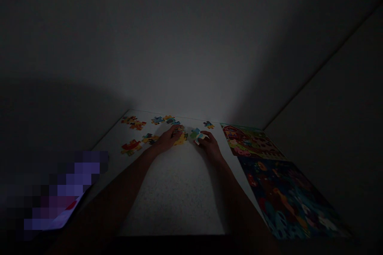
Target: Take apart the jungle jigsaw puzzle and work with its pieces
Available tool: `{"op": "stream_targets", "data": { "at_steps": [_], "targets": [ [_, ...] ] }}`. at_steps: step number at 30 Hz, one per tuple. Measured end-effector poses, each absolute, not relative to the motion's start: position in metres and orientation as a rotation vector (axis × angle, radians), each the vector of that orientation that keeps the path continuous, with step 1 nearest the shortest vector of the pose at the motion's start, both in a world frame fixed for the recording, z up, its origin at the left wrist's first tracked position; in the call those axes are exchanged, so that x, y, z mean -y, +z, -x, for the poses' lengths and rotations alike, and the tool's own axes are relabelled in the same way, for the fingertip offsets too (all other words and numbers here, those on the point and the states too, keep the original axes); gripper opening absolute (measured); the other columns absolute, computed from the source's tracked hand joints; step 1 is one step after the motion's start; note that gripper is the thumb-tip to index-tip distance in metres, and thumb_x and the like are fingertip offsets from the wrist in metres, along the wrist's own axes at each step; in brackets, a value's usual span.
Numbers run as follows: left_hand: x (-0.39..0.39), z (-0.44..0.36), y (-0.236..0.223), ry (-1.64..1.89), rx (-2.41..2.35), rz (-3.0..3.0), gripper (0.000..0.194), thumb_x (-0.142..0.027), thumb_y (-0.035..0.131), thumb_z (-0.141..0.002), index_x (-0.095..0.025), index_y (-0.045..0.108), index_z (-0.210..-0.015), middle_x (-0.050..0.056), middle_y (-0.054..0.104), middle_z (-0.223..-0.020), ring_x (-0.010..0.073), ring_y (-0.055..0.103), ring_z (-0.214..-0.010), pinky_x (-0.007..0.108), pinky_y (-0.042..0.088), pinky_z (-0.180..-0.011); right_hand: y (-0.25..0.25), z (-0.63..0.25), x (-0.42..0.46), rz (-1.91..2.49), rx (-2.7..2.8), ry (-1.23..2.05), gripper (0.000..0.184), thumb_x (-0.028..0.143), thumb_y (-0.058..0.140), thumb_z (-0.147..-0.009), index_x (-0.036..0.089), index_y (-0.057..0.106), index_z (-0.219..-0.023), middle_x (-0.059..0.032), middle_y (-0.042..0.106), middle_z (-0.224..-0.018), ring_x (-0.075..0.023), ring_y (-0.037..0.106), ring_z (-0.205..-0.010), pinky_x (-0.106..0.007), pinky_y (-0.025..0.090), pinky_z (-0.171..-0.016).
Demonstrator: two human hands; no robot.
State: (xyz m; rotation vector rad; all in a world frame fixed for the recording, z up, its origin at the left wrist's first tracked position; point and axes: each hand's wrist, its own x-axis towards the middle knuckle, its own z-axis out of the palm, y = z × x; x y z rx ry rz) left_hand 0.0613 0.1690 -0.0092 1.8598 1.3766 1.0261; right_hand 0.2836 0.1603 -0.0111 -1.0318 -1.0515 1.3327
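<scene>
In the dim head view, my right hand [212, 148] pinches a joined bit of jigsaw puzzle pieces [196, 133] in green, blue and white, with the thumb and fingers closed at its right side. To its left, my left hand [168, 138] has its fingers closed on dark-patterned and yellow puzzle pieces [180, 139]; the fingers partly cover them. A small gap separates the pieces at the two hands. Just behind my left hand lie blue and yellow puzzle pieces [169, 119].
Orange puzzle pieces [137, 125] and a red-and-green cluster [131, 147] lie left on the white table [176, 199]. One small piece group [208, 124] sits at the back. A farm picture [254, 141] and dark-blue picture [287, 199] lie right. A blurred lit screen [74, 191] is left.
</scene>
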Motion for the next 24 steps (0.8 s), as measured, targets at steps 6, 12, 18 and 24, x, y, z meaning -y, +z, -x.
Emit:
{"op": "stream_targets", "data": {
  "at_steps": [6, 12, 18, 24],
  "targets": [
    [-0.164, -0.063, -0.003, 0.979, -1.313, -1.834, 0.066, -0.064, 0.043, -0.088, -0.019, 0.048, -0.136, 0.010, 0.070, -0.114, 0.0257, 0.066, -0.106, 0.033, 0.050, -0.089, -0.019, -0.270, -0.158, 1.083, 1.242, 1.223, 0.039, 0.042, 0.080, -0.058, 0.022, 0.054, -0.079, 0.0047, 0.060, -0.064, -0.0120, 0.055, -0.058, -0.025, 0.045, -0.060],
    [-0.168, -0.063, -0.010, 0.960, -1.379, -1.938, 0.074, -0.060, 0.060, -0.080, -0.019, 0.045, -0.140, 0.012, 0.069, -0.116, 0.0291, 0.067, -0.105, 0.038, 0.051, -0.090, -0.025, -0.254, -0.151, 1.247, 1.607, 0.792, 0.025, 0.044, 0.066, -0.071, 0.020, 0.058, -0.073, 0.0009, 0.059, -0.067, -0.0138, 0.051, -0.063, -0.026, 0.041, -0.059],
    [-0.173, -0.063, -0.017, 0.964, -1.384, -1.981, 0.077, -0.055, 0.070, -0.074, -0.021, 0.046, -0.138, 0.012, 0.066, -0.123, 0.0294, 0.065, -0.110, 0.039, 0.050, -0.093, -0.024, -0.248, -0.145, 1.259, 1.795, 0.744, 0.032, 0.040, 0.059, -0.082, 0.019, 0.068, -0.104, -0.0016, 0.068, -0.080, -0.0146, 0.057, -0.066, -0.026, 0.044, -0.063],
    [-0.174, -0.062, -0.019, 0.938, -1.393, -1.991, 0.069, -0.048, 0.062, -0.080, -0.022, 0.042, -0.141, 0.010, 0.068, -0.118, 0.0266, 0.068, -0.103, 0.038, 0.052, -0.088, -0.015, -0.272, -0.155, 1.420, 1.756, 0.517, 0.034, 0.020, 0.050, -0.082, 0.018, 0.070, -0.110, -0.0068, 0.071, -0.095, -0.0183, 0.063, -0.081, -0.031, 0.049, -0.078]
  ]
}}
